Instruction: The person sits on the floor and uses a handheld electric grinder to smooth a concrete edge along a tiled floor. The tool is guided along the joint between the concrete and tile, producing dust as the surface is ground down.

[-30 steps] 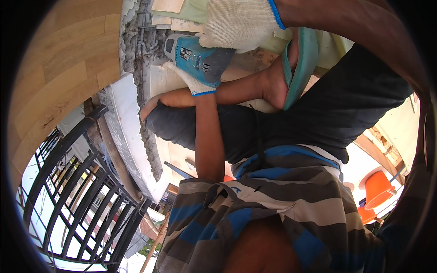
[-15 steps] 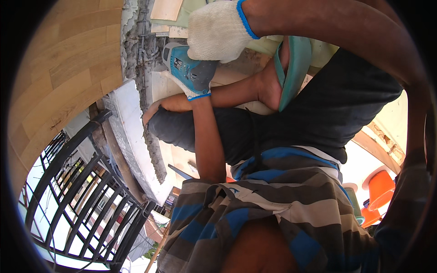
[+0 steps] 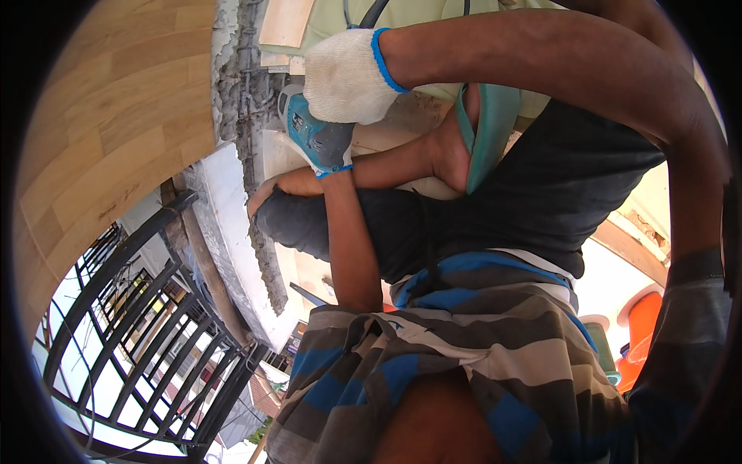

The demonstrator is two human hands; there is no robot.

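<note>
A teal-and-grey power tool (image 3: 311, 127), drill-like in shape, is held between my gloved hands over the broken edge of the floor. My right hand (image 3: 352, 75), in a white knit glove with a blue cuff, is closed over its upper, rear part. From below, my left hand (image 3: 312, 160) wraps round the body in a matching glove. Most of its fingers are hidden behind the tool. The tool's working end is not clearly seen. A strip of rough, chipped concrete (image 3: 249, 108) runs just left of it.
Wood-look planks (image 3: 116, 131) cover the left side. Below them are a white slab (image 3: 232, 232) and a black metal railing (image 3: 147, 332). My bent leg and sandalled foot (image 3: 491, 139) lie close to the tool. A dark cable (image 3: 374, 14) passes at the top. An orange container (image 3: 643, 321) stands at right.
My right hand and the tool have shifted slightly down and left in the picture. The dark cable now shows above the right glove. Both hands keep their grip.
</note>
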